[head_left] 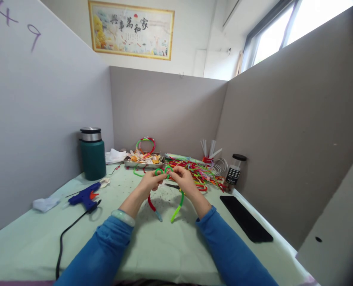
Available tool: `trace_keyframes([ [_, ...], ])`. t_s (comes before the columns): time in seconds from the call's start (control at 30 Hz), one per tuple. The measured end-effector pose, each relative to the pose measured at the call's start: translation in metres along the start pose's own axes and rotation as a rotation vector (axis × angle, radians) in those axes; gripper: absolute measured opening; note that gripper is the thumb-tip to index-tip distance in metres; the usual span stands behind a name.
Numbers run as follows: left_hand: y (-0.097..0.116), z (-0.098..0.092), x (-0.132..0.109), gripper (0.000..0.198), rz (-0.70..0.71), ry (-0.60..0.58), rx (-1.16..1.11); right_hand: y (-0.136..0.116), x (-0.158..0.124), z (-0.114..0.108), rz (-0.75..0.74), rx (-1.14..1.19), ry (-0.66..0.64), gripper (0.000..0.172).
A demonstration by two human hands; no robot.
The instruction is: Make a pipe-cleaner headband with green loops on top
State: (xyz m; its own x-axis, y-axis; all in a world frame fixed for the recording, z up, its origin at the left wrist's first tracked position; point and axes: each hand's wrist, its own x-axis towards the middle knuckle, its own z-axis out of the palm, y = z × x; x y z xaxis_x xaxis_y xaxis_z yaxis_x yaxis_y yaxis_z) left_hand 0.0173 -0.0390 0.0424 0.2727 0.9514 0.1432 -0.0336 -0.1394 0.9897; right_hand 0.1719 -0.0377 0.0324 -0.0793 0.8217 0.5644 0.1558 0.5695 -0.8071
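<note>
Both my hands are raised a little above the pale green table [164,242] and meet at the middle. My left hand [150,180] and my right hand [184,180] are closed in pinches on a headband [176,208] wrapped in fuzzy wire. A green wire loop [159,171] shows between my fingertips. The band's ends hang down below my hands, one red with a blue tip, the other bright green. Blue sleeves cover both forearms, and a pale bangle sits on my left wrist.
A blue glue gun [85,197] with a black cord lies at the left. A dark green flask [92,153] stands behind it. A metal tray [143,161] of scraps, a pile of coloured wires [200,172], a jar [234,170] and a black phone [245,217] lie around. Grey partitions enclose the desk.
</note>
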Motion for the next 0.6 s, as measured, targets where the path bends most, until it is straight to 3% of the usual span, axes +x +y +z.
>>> trace_keyframes([
  [0.3, 0.0013, 0.0011, 0.0003, 0.036, 0.023, 0.052, 0.113, 0.0006, -0.0007, 0.0018, 0.051, -0.007, 0.003, 0.018],
  [0.6, 0.0018, 0.0027, 0.0005, 0.028, -0.002, 0.119, 0.075, -0.0038, -0.0018, -0.0020, -0.061, -0.145, -0.031, 0.015],
])
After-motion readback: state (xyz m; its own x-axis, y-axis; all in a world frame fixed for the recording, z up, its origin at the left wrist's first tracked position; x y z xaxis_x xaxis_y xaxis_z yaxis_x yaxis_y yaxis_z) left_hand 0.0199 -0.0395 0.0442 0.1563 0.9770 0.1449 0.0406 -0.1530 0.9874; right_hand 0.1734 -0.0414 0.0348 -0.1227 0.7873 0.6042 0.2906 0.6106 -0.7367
